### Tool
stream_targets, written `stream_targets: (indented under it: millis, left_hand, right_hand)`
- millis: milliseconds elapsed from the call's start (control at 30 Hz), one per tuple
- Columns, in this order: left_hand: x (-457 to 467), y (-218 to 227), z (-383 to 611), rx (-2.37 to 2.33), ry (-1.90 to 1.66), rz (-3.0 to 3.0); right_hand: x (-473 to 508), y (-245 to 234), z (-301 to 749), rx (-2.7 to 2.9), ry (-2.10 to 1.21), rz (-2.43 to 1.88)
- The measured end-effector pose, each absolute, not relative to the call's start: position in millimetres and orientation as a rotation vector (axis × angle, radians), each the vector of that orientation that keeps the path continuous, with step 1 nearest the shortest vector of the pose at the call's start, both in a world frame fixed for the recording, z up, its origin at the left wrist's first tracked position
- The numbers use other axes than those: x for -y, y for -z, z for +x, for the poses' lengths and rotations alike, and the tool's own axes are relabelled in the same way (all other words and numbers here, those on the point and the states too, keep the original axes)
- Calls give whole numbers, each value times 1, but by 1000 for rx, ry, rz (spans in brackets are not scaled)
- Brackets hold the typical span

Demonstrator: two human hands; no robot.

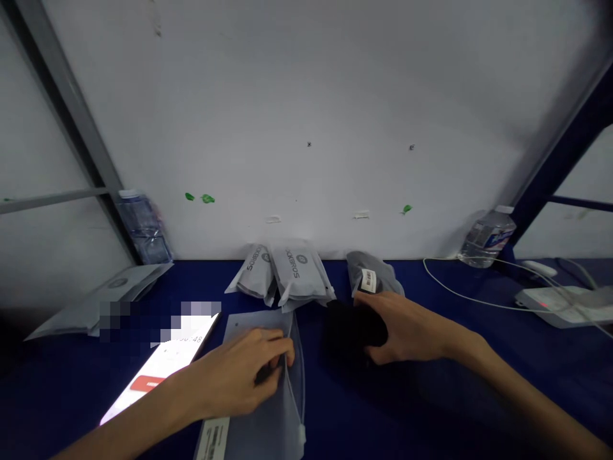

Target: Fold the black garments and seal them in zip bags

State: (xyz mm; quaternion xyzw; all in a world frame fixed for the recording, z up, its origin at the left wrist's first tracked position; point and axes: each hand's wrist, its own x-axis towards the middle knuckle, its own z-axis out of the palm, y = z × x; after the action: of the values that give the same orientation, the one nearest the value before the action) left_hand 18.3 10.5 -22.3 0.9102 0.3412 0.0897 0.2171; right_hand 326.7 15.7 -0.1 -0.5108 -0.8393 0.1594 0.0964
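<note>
My left hand point(244, 374) lies on a grey zip pouch point(268, 409) flat on the blue table, its fingertips pinching the pouch's right edge. My right hand point(407, 332) is closed over a black folded cloth item point(349, 332) just to the right of the pouch. Behind them, against the white wall, lean two printed grey packages point(287, 271) and one more grey package with a barcode label point(373, 275).
A lit phone point(163, 370) lies left of my left hand. Flat grey pouches point(96, 300) sit at the far left. Water bottles stand at the left point(143, 227) and right point(486, 239). A white cable point(460, 291) runs to a white device point(555, 300) at right.
</note>
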Motion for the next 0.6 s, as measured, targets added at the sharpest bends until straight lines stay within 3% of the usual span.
stream_targets:
  millis: [333, 600]
  left_hand:
    - [4, -3, 21, -836, -310, 2698]
    - [3, -4, 13, -603, -661, 2911]
  right_hand:
    - [-15, 0, 326, 2479, -478, -1527]
    - [-16, 0, 326, 2500, -477, -1503]
